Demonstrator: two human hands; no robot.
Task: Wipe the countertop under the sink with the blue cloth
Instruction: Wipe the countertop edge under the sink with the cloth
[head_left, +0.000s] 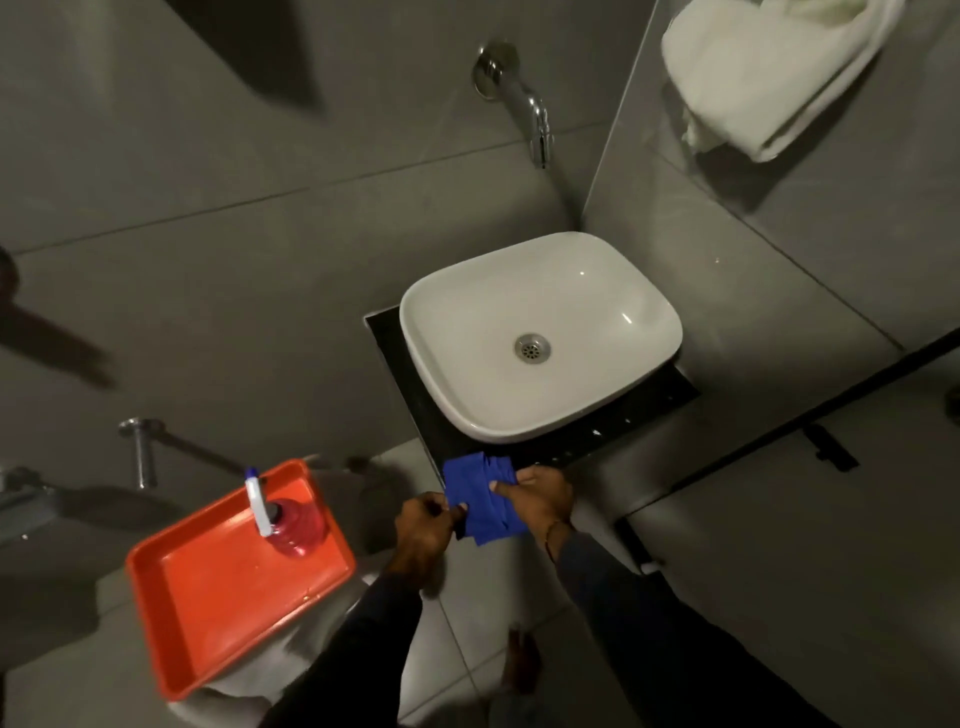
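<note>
Grey tiled walls (218, 171) with thin grout lines, dimly lit, crossed by soft dark shadows at left. Chrome spout (524, 111) mounted on the wall. White towel (769, 78) hanging on the right wall, upper corner. Chrome fittings (140, 447) low on the left wall. Pale large-tiled floor (467, 639) below. Black-framed panel edge (810, 410) running diagonally at right.
</note>
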